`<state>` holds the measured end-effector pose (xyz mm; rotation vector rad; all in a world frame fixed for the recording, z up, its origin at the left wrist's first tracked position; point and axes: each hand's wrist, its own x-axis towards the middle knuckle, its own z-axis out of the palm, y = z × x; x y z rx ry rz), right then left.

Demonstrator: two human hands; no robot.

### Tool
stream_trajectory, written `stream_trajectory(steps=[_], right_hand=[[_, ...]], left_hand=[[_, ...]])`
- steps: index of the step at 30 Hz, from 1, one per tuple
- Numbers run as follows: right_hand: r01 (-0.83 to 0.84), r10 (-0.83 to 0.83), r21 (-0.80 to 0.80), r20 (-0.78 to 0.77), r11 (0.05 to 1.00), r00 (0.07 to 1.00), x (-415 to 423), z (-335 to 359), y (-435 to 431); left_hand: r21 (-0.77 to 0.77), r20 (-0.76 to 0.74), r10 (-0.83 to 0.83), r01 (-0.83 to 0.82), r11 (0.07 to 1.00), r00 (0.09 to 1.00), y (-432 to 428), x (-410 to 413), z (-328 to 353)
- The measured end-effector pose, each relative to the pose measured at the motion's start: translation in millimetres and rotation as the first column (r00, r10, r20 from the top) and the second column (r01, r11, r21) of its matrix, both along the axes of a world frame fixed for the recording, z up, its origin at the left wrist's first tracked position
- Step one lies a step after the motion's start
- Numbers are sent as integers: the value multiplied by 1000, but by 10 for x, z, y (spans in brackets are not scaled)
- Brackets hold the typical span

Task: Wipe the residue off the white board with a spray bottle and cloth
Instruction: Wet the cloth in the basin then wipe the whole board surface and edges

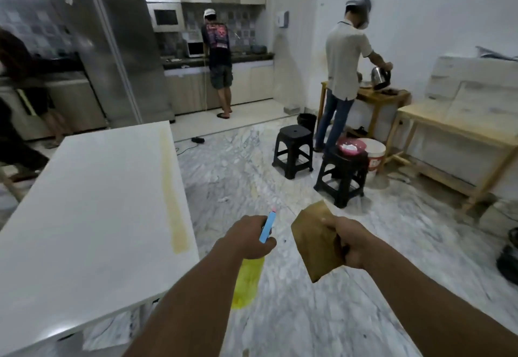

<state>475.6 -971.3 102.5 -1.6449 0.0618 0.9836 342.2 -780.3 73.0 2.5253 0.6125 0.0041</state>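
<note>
Just right of the streaked white board (84, 216), our left hand (246, 237) grips a yellow, blue-nozzled spray bottle (248, 281); our right hand (353, 241) pinches a folded brown cloth (314, 244) in its fingers (332, 222).

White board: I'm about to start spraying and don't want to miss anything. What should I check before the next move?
1. The left hand grips the spray bottle: ok, it holds the bottle at the neck.
2. The right hand holds the cloth: ok, it grips one edge.
3. Residue found: ok, a yellowish streak runs along the right edge of the white board.
4. The nozzle is aimed at the streak: not ok, it points ahead over the floor, right of the board.
5. Liquid left in the bottle: cannot tell, blurred.
</note>
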Motion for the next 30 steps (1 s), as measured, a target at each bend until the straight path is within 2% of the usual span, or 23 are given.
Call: stream_trajectory(steps=[9, 17, 30], right_hand=[[-232, 235, 107, -26, 967, 972, 970, 29, 1366], [-517, 519, 40, -37, 855, 854, 1696, -110, 3058], [-643, 646, 76, -19, 762, 763, 3091, -66, 5804]], left_hand=[[16, 32, 294, -295, 955, 955, 779, 347, 166], [-4, 20, 463, -463, 886, 886, 2066, 956, 7], [-32, -6, 564, -564, 825, 826, 4440, 2235, 253]])
